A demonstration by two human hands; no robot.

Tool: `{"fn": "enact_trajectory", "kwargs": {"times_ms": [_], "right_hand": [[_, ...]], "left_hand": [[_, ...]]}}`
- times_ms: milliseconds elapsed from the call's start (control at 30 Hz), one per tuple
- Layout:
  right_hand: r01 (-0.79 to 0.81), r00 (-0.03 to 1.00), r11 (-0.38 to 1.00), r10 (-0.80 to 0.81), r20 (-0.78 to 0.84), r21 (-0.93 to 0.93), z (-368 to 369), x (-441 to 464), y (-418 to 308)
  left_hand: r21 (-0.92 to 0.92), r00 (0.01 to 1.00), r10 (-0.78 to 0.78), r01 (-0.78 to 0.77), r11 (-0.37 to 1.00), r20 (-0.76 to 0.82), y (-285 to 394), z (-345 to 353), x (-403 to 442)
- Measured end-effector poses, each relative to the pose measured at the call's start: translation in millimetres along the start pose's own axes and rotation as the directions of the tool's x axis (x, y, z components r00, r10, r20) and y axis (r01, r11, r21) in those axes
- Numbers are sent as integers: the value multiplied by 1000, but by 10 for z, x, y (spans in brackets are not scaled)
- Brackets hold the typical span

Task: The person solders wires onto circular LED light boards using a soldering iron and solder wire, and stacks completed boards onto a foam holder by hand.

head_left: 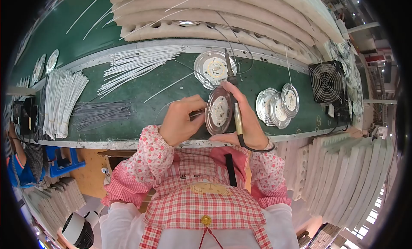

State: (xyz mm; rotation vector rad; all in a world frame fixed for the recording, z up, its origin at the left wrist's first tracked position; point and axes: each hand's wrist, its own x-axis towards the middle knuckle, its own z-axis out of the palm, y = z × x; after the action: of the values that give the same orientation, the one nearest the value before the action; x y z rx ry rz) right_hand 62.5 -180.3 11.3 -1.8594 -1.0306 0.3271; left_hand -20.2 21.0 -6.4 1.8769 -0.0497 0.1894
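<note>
Pinched between the thumb and fingers of the right hand (249, 122), a round metal plate (219, 109) stands tilted above the bench's near edge; that hand also grips a soldering iron (231, 79), tip pointing away. Bunched at the plate's left rim are the fingers of the left hand (182, 120), though I cannot tell what lies between them. Beneath stretches a green bench (262, 73) with scuffed, pale edging. Foam slabs (231, 15) are stacked along its far side, and more panels (343, 180) stand at the right. On the bench, a caged fan (327, 82) sits far right, white wires (137, 66) spread left, and dark wires (103, 115) lie nearer. Three overlapping discs (267, 105) rest right of the hands. Behind the held plate, another disc (204, 71) is partly crossed by the iron. The held plate has a dull, brownish rim around a paler, speckled middle.
</note>
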Motion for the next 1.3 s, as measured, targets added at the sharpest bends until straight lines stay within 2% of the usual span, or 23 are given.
{"fn": "enact_trajectory", "kwargs": {"times_ms": [33,133,167,233,367,467,567,667,700,767,800,867,933,1000,1133,1200,1267,1300], "right_hand": [[-5,1000,1000,5,-22,16,15,7,0],[-90,986,961,123,-111,261,132,-44,14],[-94,979,972,129,-157,213,173,-63,-4],[-107,958,987,134,-253,118,272,-91,-51],[-184,907,944,56,-417,-273,431,-88,-200],[-236,885,915,63,-460,-328,463,-114,-221],[-229,897,901,49,-440,-367,444,-160,-308],[-188,924,929,56,-379,-320,361,-282,-255],[-191,917,918,41,-396,-349,319,-286,-260],[-263,922,864,93,-376,-429,325,-332,-226],[-294,922,833,118,-368,-469,325,-337,-212],[-239,920,813,15,-392,-530,331,-297,-194],[-224,907,781,-52,-418,-583,331,-301,-153],[-187,908,813,-71,-412,-551,327,-283,-207],[-23,928,864,-169,-332,-502,341,-273,-190],[76,934,904,-213,-288,-420,338,-287,-166],[134,957,896,-228,-180,-424,222,-284,-184],[161,964,890,-235,-127,-427,159,-295,-182]], "left_hand": [[-20,999,-35,35,999,-6,34,3,3],[-25,995,-93,93,995,-19,103,7,-6],[-18,995,-102,102,995,-22,114,18,-6],[-120,982,-176,167,979,-68,125,45,-28],[-271,941,-328,295,916,-83,118,89,-26],[95,975,-191,202,975,-109,227,152,25],[259,981,-149,177,950,-121,240,197,76],[246,979,-199,203,948,-42,156,112,103],[401,993,-60,95,911,-98,124,94,128],[686,963,234,-80,723,-135,76,66,169],[713,967,214,-52,700,-139,81,53,161],[763,974,173,-1,646,-145,124,23,128],[777,979,198,-88,624,-48,176,14,71],[805,980,179,-176,566,88,224,23,-3],[681,943,176,-327,656,283,356,67,-93],[600,949,130,-283,748,287,409,18,-130],[460,952,65,-204,864,300,463,-115,-223],[460,945,26,-182,869,326,457,-196,-274]]}}
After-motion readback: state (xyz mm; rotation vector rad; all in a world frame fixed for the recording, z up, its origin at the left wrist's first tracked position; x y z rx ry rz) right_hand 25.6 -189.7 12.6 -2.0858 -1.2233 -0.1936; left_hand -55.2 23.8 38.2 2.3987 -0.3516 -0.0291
